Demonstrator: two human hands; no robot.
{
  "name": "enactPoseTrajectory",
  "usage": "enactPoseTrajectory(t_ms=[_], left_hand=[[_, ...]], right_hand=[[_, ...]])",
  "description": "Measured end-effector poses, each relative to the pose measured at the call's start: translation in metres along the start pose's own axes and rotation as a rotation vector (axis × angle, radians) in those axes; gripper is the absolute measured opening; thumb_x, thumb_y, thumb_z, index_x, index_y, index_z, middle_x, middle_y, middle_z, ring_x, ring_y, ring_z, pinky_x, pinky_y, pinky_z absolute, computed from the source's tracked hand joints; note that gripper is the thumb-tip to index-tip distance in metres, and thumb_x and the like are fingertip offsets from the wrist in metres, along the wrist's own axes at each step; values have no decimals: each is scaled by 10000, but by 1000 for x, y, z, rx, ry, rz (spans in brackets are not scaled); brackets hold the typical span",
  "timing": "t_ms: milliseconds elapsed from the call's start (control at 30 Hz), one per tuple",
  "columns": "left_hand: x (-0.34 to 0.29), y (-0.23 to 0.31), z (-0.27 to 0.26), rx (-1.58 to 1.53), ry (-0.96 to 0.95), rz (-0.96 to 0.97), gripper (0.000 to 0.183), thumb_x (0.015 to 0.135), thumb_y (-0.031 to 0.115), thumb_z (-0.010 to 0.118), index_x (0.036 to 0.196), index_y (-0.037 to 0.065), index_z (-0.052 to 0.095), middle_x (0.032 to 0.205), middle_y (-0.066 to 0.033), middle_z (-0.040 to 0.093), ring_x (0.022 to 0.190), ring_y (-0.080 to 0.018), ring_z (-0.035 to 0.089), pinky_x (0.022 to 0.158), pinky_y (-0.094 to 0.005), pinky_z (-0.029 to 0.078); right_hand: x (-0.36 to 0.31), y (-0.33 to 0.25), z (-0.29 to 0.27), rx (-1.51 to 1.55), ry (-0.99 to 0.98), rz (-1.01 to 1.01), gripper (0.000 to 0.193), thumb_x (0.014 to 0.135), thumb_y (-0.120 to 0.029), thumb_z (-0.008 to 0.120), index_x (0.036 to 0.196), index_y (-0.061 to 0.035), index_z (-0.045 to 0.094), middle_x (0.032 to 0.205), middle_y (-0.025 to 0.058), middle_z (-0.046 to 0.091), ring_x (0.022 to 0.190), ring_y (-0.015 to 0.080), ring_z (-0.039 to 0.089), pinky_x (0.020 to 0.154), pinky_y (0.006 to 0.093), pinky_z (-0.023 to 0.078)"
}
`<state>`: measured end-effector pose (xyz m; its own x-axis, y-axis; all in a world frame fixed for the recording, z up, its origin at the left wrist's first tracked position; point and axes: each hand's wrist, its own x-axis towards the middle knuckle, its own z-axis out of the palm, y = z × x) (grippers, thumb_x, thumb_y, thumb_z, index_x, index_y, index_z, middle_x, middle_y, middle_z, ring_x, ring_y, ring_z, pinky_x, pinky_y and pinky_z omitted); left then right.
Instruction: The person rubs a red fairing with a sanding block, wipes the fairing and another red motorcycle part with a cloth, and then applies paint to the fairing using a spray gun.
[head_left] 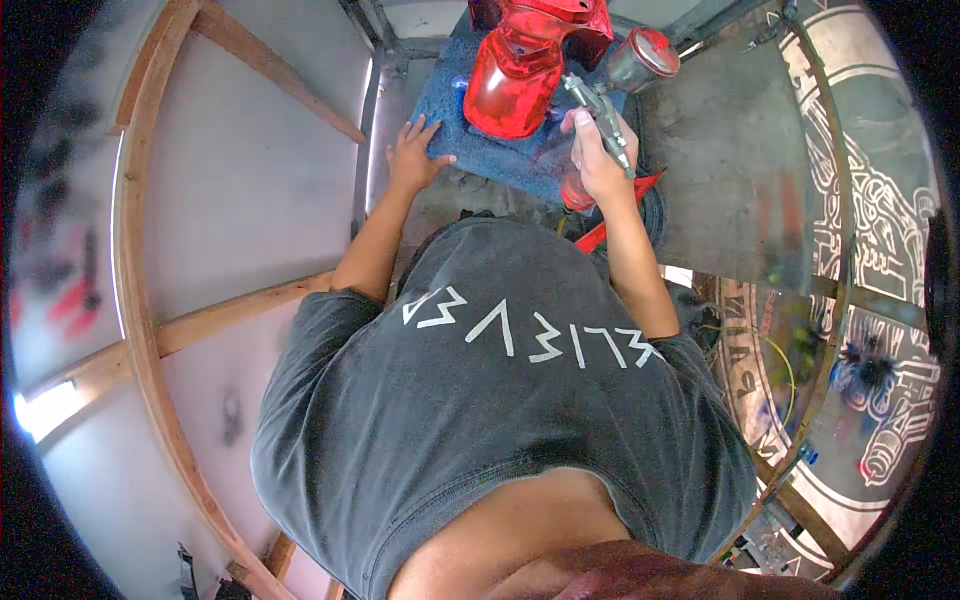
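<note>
My right hand (604, 165) is closed around a grey metal spray gun (600, 115), tilted with its nose toward the back left. A round metal paint cup (637, 65) with a red-smeared top is close beside the gun; whether the two are joined I cannot make out. Left of the nozzle, a glossy red curved body panel (512, 85) lies on a blue, cloth-like work surface (455, 125). At that surface's left edge rests my left hand (415, 155), fingers spread and holding nothing.
Below my right hand is a small red container (574, 192), partly hidden. A pointed red piece (594, 238) and a dark coiled hose (654, 215) are near my right forearm. Pale panels in a wooden frame (135, 220) stand at left, a printed banner (875, 220) at right.
</note>
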<state>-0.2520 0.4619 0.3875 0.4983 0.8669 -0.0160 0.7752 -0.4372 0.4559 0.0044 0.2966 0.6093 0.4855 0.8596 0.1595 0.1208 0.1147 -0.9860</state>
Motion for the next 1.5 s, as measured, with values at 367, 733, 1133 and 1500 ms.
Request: enactPoseTrajectory(t_ms=[367,733,1133,1500], left_hand=[[5,1,-11,18,-16,15,903,717,610,849,1505,299,537,1653,-77,398,1530,-378,332,1102,-776,317],[1,-2,-2,-19,32,27,864,724,567,853,1492,315,547,1654,-48,400,1525,-344,346,1125,-759,304],[-6,4,2,-10,75,21,850,710,539,876,1471,311,575,1642,-59,417,1510,-358,366,1104,-764,321],[-5,-1,8,-27,75,39,853,711,546,873,1474,312,574,1646,-57,411,1517,-350,357,1110,-758,320]], right_hand=[[1,2,0,-121,-72,22,215,1002,-209,659,1089,-21,717,788,16,666,721,91,599,672,282,483],[-14,16,-2,96,-109,49,190,1004,-229,660,1010,-44,702,743,-35,617,559,20,468,500,221,368],[-11,15,4,-91,40,18,212,1010,-207,636,1058,-17,716,879,49,726,795,122,636,756,301,510],[-4,1,4,-158,64,1,227,1018,-235,629,993,-19,697,777,27,645,722,111,586,688,294,479]])
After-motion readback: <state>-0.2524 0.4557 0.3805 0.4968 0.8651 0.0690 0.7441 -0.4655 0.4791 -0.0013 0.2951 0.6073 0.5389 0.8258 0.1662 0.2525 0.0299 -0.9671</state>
